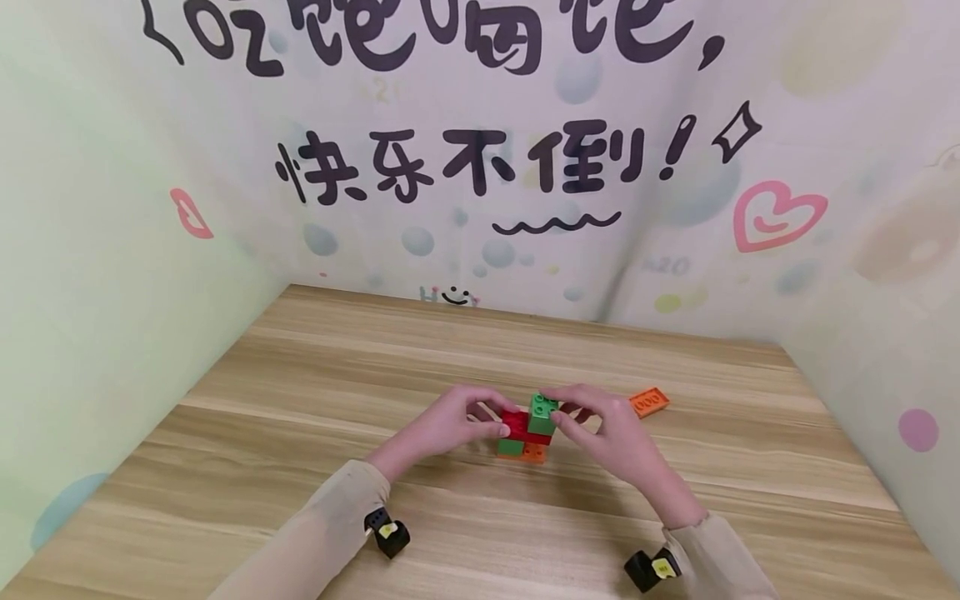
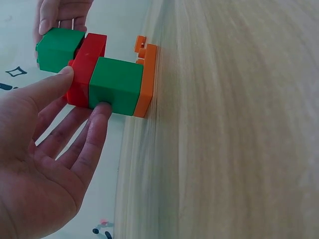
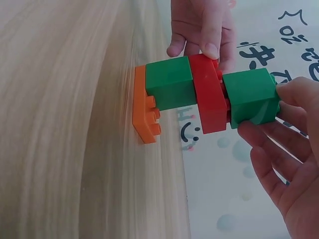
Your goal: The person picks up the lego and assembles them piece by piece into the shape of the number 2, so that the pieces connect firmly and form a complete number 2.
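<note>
A small stack of toy building bricks stands on the table: a flat orange brick (image 3: pixel 141 107) at the bottom, a green brick (image 2: pixel 115 85) on it, then a red brick (image 1: pixel 516 424) crosswise. My left hand (image 1: pixel 453 421) holds the red brick, thumb on its top, with a fingertip against the lower green brick. Over the red brick's right end, my right hand (image 1: pixel 611 429) pinches a second green brick (image 3: pixel 251 97) between thumb and fingers. Red studs show in a narrow gap under this slightly tilted brick in the right wrist view.
Another flat orange brick (image 1: pixel 648 402) lies on the wooden table (image 1: pixel 360 358) just beyond my right hand. A printed cloth wall (image 1: pixel 450 250) rises behind the table's far edge, with pale walls at both sides.
</note>
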A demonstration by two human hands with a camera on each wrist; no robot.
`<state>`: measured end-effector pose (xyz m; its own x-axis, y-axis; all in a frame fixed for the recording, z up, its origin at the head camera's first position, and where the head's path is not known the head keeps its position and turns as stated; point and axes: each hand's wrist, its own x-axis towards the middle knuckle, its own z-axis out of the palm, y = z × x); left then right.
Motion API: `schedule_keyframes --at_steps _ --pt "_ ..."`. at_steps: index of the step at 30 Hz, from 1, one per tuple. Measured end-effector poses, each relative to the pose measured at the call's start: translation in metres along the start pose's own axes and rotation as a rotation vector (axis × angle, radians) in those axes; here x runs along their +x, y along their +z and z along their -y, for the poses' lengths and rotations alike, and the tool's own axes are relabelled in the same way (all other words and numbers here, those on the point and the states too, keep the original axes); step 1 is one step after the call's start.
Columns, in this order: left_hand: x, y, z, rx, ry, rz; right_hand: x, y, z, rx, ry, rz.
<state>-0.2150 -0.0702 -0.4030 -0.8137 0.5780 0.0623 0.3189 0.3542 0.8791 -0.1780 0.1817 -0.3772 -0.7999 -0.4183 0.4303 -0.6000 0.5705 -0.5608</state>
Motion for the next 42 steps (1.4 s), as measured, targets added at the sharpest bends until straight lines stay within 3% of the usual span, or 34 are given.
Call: schedule_keyframes --at_steps 11,20,42 --pt "-0.0005 -0.0001 -0.0007 0.012 -0.003 -0.005 0.0026 -0.0057 -0.0031 0.041 0.044 0.067" --pt "0.0013 -0.0008 -0.0009 0.014 -0.014 0.0 0.0012 -0.0051 -0.0033 0.083 0.087 0.076" --pt "-0.0001 -0.0012 0.0001 0.005 0.0 0.0 0.0057 -0.0076 -0.0031 0.074 0.102 0.124"
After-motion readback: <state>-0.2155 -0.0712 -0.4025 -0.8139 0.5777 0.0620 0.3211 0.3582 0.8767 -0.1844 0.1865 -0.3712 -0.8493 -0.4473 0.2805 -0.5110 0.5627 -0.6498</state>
